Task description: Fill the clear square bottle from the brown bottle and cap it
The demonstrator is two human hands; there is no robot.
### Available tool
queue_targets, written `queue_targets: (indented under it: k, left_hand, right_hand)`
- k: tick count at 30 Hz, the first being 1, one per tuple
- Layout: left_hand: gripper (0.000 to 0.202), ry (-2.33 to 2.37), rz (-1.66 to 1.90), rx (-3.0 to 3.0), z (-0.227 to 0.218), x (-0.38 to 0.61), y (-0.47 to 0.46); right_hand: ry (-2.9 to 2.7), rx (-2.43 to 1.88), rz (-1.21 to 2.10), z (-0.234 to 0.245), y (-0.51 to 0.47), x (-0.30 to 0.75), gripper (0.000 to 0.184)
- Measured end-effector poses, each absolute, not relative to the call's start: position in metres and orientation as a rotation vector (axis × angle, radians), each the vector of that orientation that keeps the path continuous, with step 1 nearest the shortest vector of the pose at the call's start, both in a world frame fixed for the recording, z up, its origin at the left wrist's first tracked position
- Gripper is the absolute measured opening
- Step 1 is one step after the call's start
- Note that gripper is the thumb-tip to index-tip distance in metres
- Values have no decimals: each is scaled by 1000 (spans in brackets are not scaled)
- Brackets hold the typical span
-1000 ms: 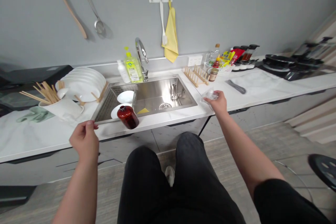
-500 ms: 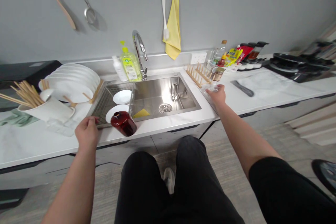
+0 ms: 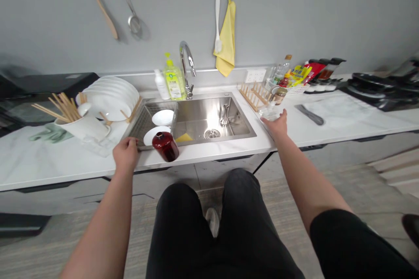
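My right hand (image 3: 278,125) reaches over the white counter to the right of the sink, its fingers closed round a small clear glass (image 3: 269,112) that stands just in front of a wooden plate rack (image 3: 253,95). My left hand (image 3: 126,153) lies at the counter's front edge with its fingers curled at the front left corner of a wire rack (image 3: 140,122) set in the sink; I cannot see whether they grip it. A dark red jar (image 3: 166,146) stands just right of that hand.
The steel sink (image 3: 225,128) holds two white dishes (image 3: 163,117) and a yellow sponge (image 3: 184,138). Stacked white plates (image 3: 111,96) and a chopstick holder (image 3: 83,126) stand left. Bottles, a basket and pans line the right. My dark-trousered legs are below.
My left hand has moved forward from the air to the wire rack's corner. My right hand has carried the glass further onto the counter, towards the wooden rack. The view shifted.
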State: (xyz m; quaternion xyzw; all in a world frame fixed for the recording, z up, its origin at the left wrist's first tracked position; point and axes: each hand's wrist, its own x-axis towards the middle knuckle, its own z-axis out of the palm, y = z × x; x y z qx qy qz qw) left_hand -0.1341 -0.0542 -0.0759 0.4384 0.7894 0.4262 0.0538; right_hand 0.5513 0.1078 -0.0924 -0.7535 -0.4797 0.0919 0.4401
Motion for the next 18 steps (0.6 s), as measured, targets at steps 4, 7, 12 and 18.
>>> queue_targets:
  k: [4,7,12,18]
  left_hand:
    - [33,2393,1303,1388,-72,-131,-58]
    - [33,2353,1296,1440,-69,-129,-64]
    - [36,2398,1420,1418,-62,-125,-80]
    - [59,2690,1663,1199,-60,-172,-107]
  right_hand:
    - [-1249,-1986,227,-105,84,547,119]
    - [-1373,-2013,137,-110,65,534,99]
    - [-1784,-1832,-292,-99,21,478,64]
    - [-2149,-1624,-254,-85,-10,406,27]
